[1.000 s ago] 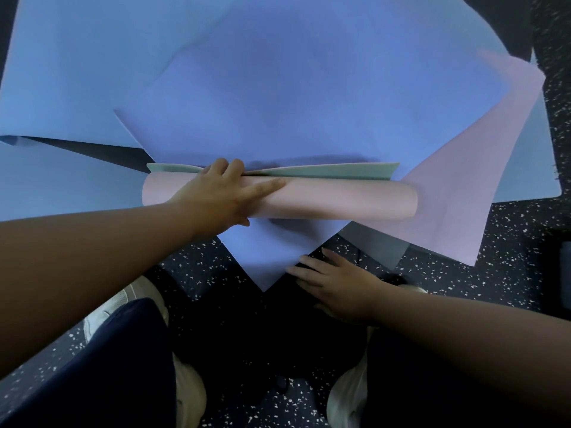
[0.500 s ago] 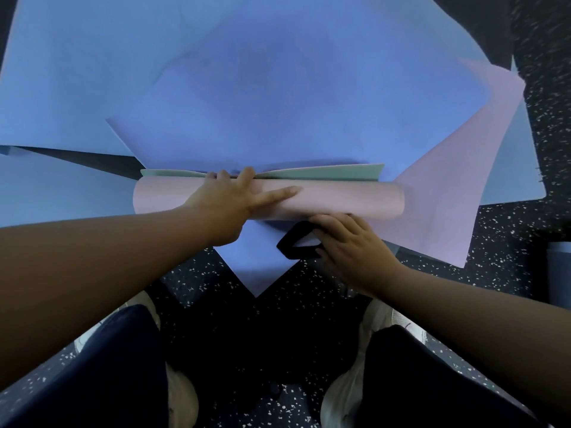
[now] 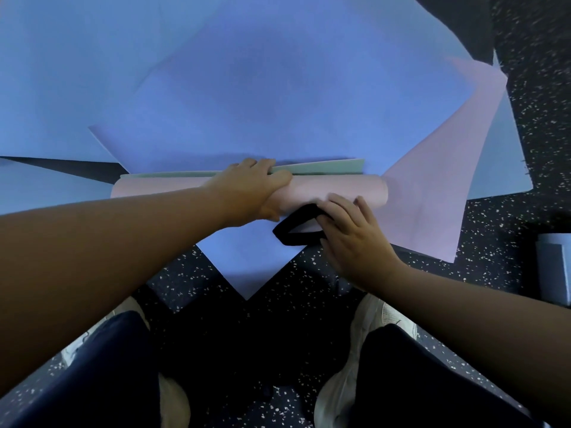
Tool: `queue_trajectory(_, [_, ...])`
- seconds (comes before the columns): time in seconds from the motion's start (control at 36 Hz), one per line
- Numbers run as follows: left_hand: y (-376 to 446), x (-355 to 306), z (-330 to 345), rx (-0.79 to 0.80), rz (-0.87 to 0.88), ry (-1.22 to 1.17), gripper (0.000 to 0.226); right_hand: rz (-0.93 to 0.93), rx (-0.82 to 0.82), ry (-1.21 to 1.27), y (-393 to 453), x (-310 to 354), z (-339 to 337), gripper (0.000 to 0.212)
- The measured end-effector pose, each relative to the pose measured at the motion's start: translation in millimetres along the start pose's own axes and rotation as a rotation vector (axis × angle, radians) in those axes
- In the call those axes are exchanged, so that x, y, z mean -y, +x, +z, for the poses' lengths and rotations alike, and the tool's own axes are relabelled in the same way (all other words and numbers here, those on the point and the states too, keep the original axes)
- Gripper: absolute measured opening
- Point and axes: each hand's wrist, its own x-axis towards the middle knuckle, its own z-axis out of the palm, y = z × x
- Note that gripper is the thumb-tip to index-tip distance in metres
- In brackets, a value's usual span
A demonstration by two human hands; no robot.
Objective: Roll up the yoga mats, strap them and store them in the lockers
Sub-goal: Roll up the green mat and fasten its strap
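While holding the pink rolled mat [image 3: 336, 188] tight in the middle of the frame, keeping the left hand [image 3: 250, 188] curled over the top, fingers gripping the far edge. Pinching the black strap [image 3: 292, 231] in the right hand [image 3: 352, 233], just below the roll, touching it. Probably best sliding the loop over the right end slowly, pressing down to stop the roll springing open.

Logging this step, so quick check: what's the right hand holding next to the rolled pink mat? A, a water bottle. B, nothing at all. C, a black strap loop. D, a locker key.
C: the right hand grips a black strap loop against the near side of the rolled pink mat, while the left hand holds the roll.
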Motion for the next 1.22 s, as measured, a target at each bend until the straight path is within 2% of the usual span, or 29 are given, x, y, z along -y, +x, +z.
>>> queue_trajectory(0.17, [15,-16,-4,0.005,0.021,0.072,0.065,-0.006,0.001,0.023,-6,0,2,0.035])
queue_trajectory(0.33, [20,-22,0,-0.020,-0.021,-0.003,0.088,0.000,0.027,0.020,-9,1,-4,0.038])
queue_trajectory(0.47, [14,-19,0,-0.042,-0.031,-0.055,0.080,-0.039,0.000,0.035,-4,-9,-18,0.042])
queue_trajectory(0.72, [-34,2,-63,-0.073,-0.186,-0.235,0.098,0.019,-0.185,0.028,39,-13,-99,0.036])
queue_trajectory(0.92, [-97,13,-96,-0.182,-0.263,-0.307,0.092,0.004,-0.267,0.013,54,7,-165,0.039])
queue_trajectory(1.06, [-144,11,-100,-0.273,-0.303,-0.394,0.087,0.086,-0.241,0.025,55,30,-210,0.043])
queue_trajectory(1.22, [-196,-5,-89,-0.404,-0.345,-0.565,0.079,-0.058,-0.125,0.061,57,67,-256,0.043])
